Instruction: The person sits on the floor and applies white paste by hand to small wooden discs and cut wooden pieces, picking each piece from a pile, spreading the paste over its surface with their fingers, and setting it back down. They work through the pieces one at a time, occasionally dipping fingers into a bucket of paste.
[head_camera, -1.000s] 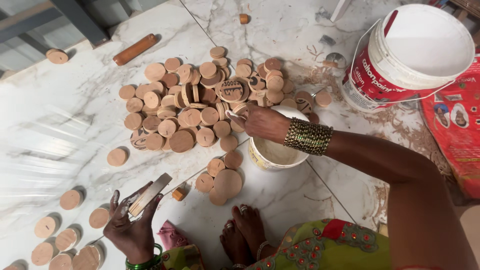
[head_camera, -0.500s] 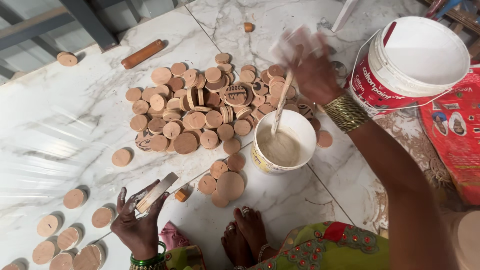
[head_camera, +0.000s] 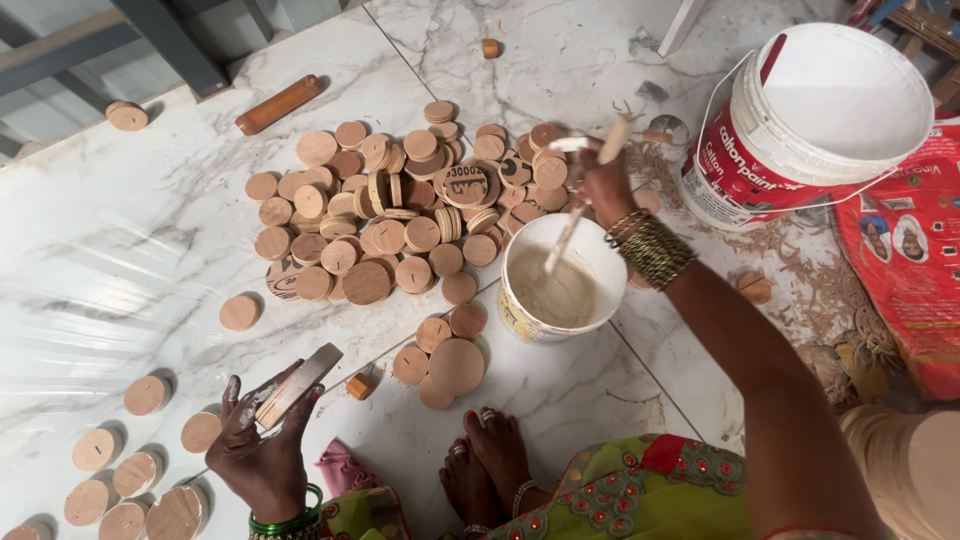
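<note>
Below, right hand (head_camera: 607, 185) dips stick (head_camera: 580, 205) into creamy paste (head_camera: 553, 290); left hand (head_camera: 262, 440) holds flat wood disc (head_camera: 297, 384)

left hand (head_camera: 262, 447): holds wooden disc (head_camera: 297, 384) on edge | right hand (head_camera: 603, 187): grips stick (head_camera: 583, 201), tip in small white tub (head_camera: 560, 278) of pale paste | disc pile (head_camera: 400, 210) on marble floor (head_camera: 130, 250) beside tub | large white bucket (head_camera: 825, 110) apart

Left hand (head_camera: 262, 440) cupped palm-up, fingers curled; right hand (head_camera: 603, 180) closed, seemingly pinching, arm extended forward.
</note>
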